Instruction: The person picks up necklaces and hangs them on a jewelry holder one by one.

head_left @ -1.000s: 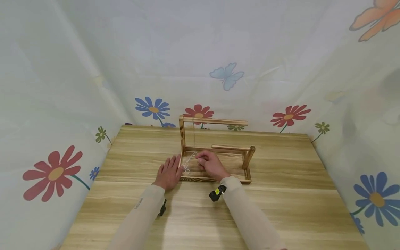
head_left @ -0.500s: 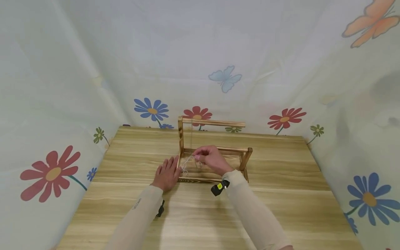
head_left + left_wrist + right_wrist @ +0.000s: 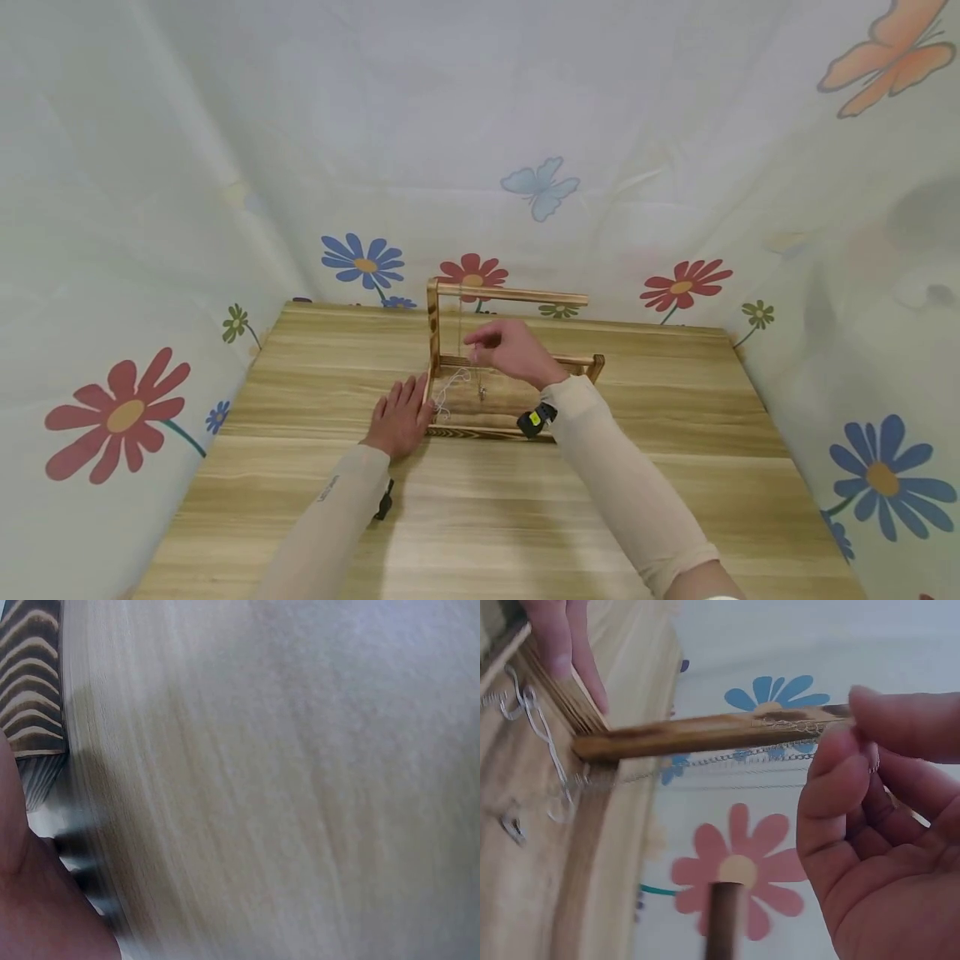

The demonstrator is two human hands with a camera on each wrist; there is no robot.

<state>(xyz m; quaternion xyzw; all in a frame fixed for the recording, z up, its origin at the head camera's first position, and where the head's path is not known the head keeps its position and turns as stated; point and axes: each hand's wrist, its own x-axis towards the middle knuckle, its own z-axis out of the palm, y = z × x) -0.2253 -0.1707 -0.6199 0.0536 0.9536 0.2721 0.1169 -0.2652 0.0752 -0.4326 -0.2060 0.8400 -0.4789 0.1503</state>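
Note:
A wooden jewelry stand (image 3: 517, 294) has a tall bar, a lower bar and a shallow tray base (image 3: 517, 398). My right hand (image 3: 517, 352) is raised above the tray and pinches a thin chain necklace (image 3: 712, 759) between thumb and forefinger. The chain dangles from the fingertips, with a small pendant (image 3: 482, 392) at its low end. Fingers extended, my left hand (image 3: 400, 419) lies flat against the left side of the tray. Inside the tray's left part sits a tangled silvery chain (image 3: 450, 387). One more thin chain (image 3: 460, 325) hangs from the tall bar near the post.
The stand is on a wood-grain table (image 3: 645, 500) toward its far side. Behind and at both sides rises a pale cloth backdrop (image 3: 420, 108) printed with flowers and butterflies. The tall bar's right end is free, and the lower bar's post (image 3: 597, 367) stands at the right.
My right hand has risen from the tray, lifting the chain necklace so that its pendant now dangles. My left hand has stayed at the tray's side.

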